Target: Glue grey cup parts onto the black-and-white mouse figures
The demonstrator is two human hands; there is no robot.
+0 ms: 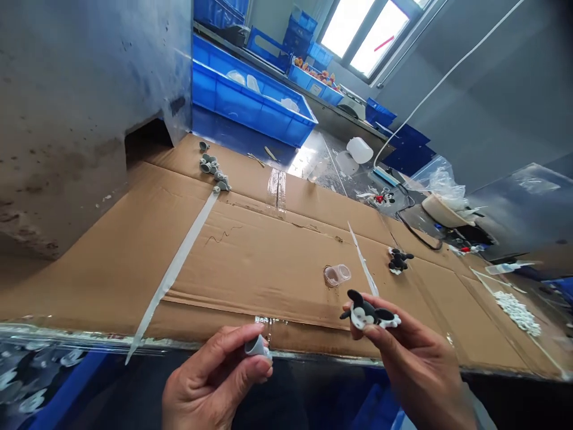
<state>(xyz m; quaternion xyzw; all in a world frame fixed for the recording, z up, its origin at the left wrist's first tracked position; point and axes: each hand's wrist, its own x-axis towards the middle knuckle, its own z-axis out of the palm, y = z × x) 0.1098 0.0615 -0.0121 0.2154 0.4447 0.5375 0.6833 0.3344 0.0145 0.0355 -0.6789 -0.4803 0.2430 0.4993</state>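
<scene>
My left hand pinches a small hollow grey plastic toy part between thumb and fingers, its open end facing up. To its right, my right hand grips a black-and-white mouse figure piece with round black ears and a white face. The two pieces are apart, held over the table's front edge. Just beyond the right hand stands a small clear plastic cup with a dark residue on its rim. Farther right lie black mouse pieces. Grey pieces like the left one sit at the back left.
Cardboard covers the table. A metal housing rises at the left. Behind are a blue crate, a white bottle and a cream basin. Small white parts are heaped at the right.
</scene>
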